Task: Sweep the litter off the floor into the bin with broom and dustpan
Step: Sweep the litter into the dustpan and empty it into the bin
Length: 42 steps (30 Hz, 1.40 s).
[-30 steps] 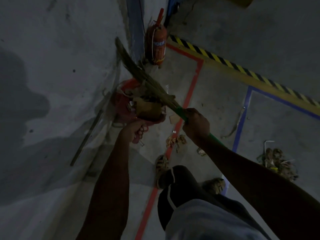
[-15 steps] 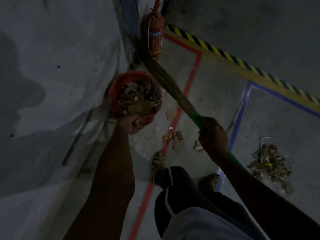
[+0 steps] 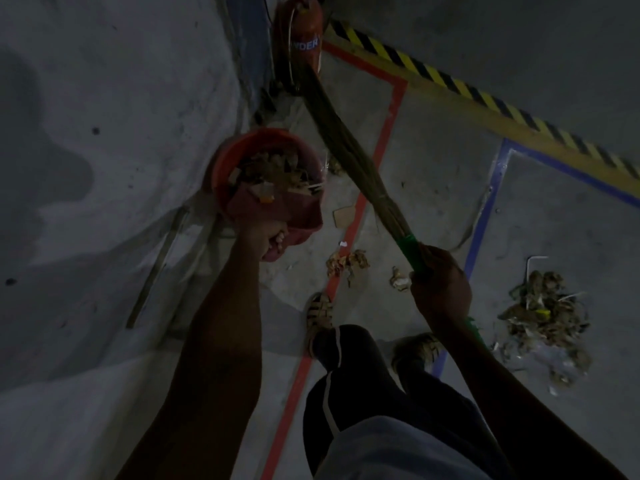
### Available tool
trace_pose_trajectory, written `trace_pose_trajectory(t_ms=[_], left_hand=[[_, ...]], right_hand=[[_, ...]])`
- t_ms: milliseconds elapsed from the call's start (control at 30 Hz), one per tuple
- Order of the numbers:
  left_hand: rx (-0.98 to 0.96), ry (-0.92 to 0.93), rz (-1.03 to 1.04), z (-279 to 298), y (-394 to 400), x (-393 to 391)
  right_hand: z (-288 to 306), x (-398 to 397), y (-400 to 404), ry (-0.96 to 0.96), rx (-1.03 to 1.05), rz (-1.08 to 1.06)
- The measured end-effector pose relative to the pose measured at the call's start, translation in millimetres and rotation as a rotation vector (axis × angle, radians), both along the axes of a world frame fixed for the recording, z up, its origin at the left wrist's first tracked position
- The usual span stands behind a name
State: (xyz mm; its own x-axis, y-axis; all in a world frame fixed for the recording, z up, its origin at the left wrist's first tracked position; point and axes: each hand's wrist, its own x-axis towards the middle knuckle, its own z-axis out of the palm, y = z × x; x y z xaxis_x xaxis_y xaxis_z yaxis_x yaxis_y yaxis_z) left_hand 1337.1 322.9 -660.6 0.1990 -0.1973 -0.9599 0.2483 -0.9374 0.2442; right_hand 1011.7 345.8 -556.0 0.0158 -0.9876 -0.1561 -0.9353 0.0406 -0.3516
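Observation:
A red bin [image 3: 239, 147] stands by the wall, filled with dry leaves and scraps. My left hand [image 3: 265, 237] grips the handle of a red dustpan [image 3: 280, 213], which is tipped over the bin's near rim. My right hand [image 3: 441, 289] grips the green handle of a broom [image 3: 346, 143]. Its brown bristles reach up and left, right of the bin, towards the wall corner. Litter lies on the floor: a large pile [image 3: 543, 317] at the right, small clumps [image 3: 346, 263] near my feet, and a cardboard scrap [image 3: 344, 216].
A red fire extinguisher [image 3: 304, 32] stands in the corner behind the broom tip. Yellow-black hazard tape [image 3: 485, 98], a red floor line [image 3: 384, 143] and a blue floor line [image 3: 485, 216] cross the concrete. My sandalled foot [image 3: 320, 313] is on the red line. A grey wall fills the left.
The broom has swung from over the dustpan to the right of the bin. The dustpan's litter has dropped into the bin.

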Motion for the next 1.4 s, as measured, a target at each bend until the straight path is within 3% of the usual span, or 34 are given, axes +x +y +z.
trace_pose_trajectory(t_ms=[133, 433, 667, 867, 1167, 1400], left_hand=[[0.006, 0.083, 0.027, 7.8, 12.0, -24.8], [0.04, 0.068, 0.072, -14.0, 21.0, -102.7], [-0.123, -0.025, 0.268, -70.1, 2.2, -192.8], [-0.243, -0.213, 0.246, -143.2, -38.8, -229.1], [-0.318, -0.336, 0.201, -213.6, -64.7, -218.7], [-0.368, -0.379, 0.139, -225.6, -67.0, -203.3]], right_hand=[[-7.0, -8.8, 0.6, -0.017, 0.047, -0.051], [-61.0, -51.7, -31.4, -0.067, 0.107, -0.143], [-165.4, -110.8, -76.2, -0.233, 0.196, -0.118], [-278.1, -144.2, -132.4, -0.274, 0.285, -0.068], [-390.6, -78.7, -210.1, -0.234, 0.528, 0.081], [-425.7, -42.2, -221.9, -0.279, 0.718, -0.327]])
